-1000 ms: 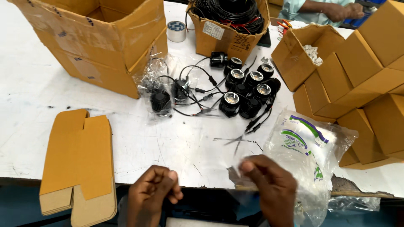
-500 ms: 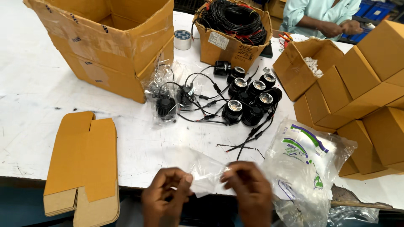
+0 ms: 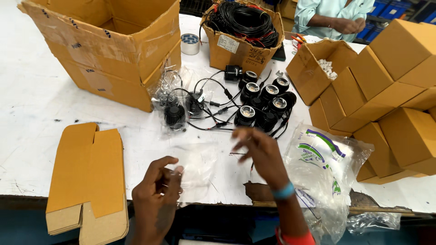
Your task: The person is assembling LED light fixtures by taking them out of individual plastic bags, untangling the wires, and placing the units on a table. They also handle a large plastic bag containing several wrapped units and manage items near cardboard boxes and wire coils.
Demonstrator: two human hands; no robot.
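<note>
White worktable (image 3: 41, 104), cardboard boxes (image 3: 113, 50), black lamps (image 3: 263, 102)

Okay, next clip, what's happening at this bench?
A person stands at a white table. Their left hand pinches a small clear plastic bag at the near edge, while the right hand, empty with fingers spread, reaches toward a cluster of black round lamps with trailing wires. Flattened cardboard blanks lie to the left, folded small boxes are stacked to the right, and a large open carton sits behind. Another person works across the table.
</note>
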